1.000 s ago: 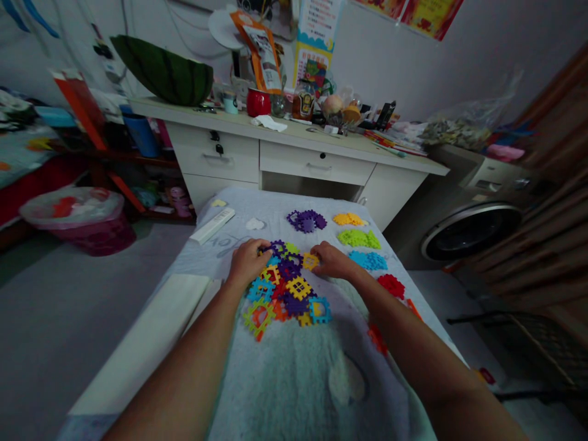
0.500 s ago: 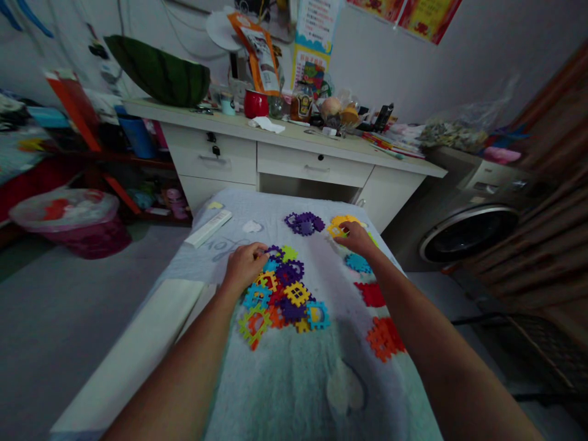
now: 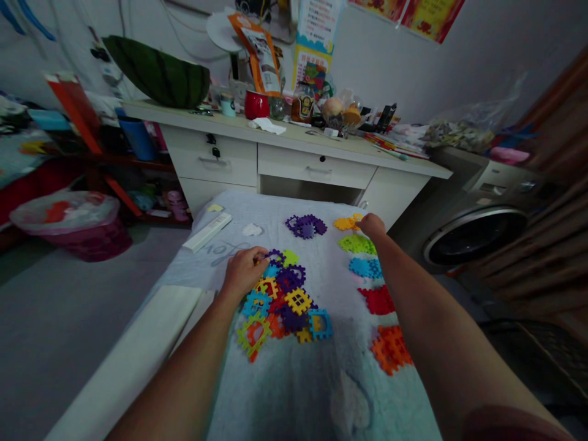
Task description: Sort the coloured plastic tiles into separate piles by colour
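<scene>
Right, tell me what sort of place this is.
Probably a multipurpose room in someone's home: a front-loading washing machine stands near a white drawer desk, and a cut watermelon sits among the household clutter on top.

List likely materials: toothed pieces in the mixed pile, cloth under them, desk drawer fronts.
Toothed pieces: probably molded plastic, smooth; uniform bright colors, crisp repeated teeth.
Cloth: woven or knit fabric, can't tell which; matte, softly rumpled surface.
Drawer fronts: likely laminated or painted board, smooth white; flat faces, straight seams, no visible grain.
</scene>
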